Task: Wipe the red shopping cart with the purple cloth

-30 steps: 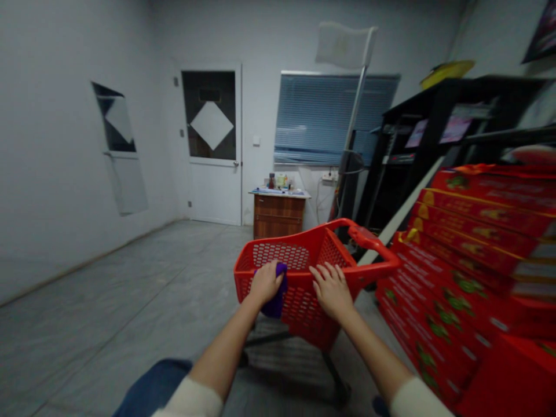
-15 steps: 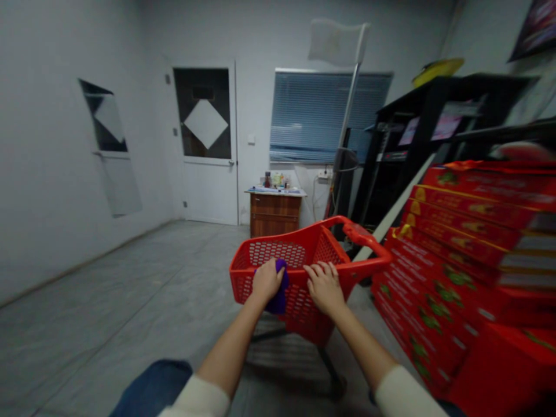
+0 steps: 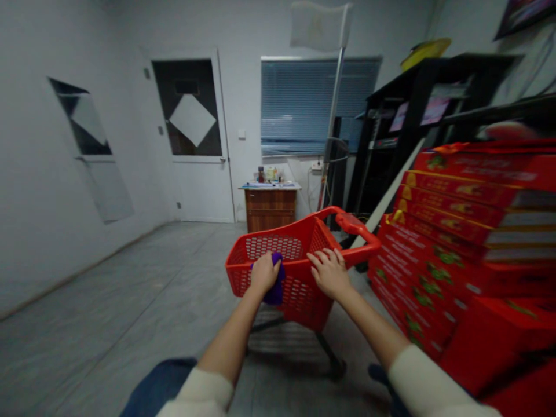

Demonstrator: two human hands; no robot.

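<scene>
Head view: your left hand (image 3: 263, 274) is curled closed over a purple cloth (image 3: 276, 288), pressing it against the near rim of a red plastic shopping cart (image 3: 299, 301). Your right hand (image 3: 330, 273) lies on that rim, its fingers (image 3: 322, 256) spread apart, not clamped. The cart looks light and stiff; take hold at its rounded far-right handle (image 3: 358, 227). The cloth looks soft. Your left hand hides most of it, and the cart's floor cannot be made out.
</scene>
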